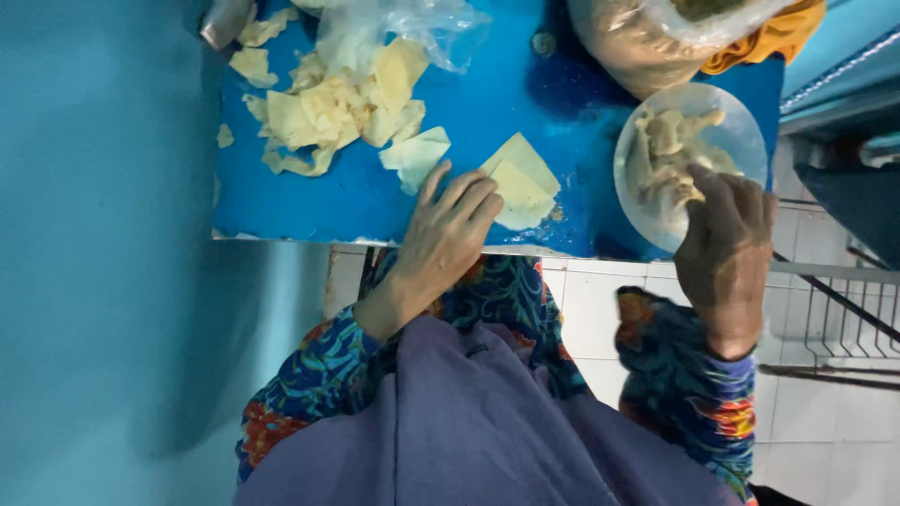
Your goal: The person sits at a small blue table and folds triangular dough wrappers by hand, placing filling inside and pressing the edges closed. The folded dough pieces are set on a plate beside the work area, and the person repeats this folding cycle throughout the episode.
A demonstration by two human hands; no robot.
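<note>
Cloth: purple fabric (487, 431) fills the view nearest the camera, with patterned sleeves (319, 375) on either side.
Left hand (445, 239): grip released, fingers flat on the counter (356, 201) edge, touching the wrapper (520, 178) from its left.
Right hand (727, 244): bent over the bowl (689, 159) right of the wrapper, fingertips in the filling (670, 155); grip partly curled, what it pinches I cannot tell.
Progress: wrapper lies bare, unfilled; a loose heap of wrappers (328, 112) waits left of it; nothing folded in view.
</note>
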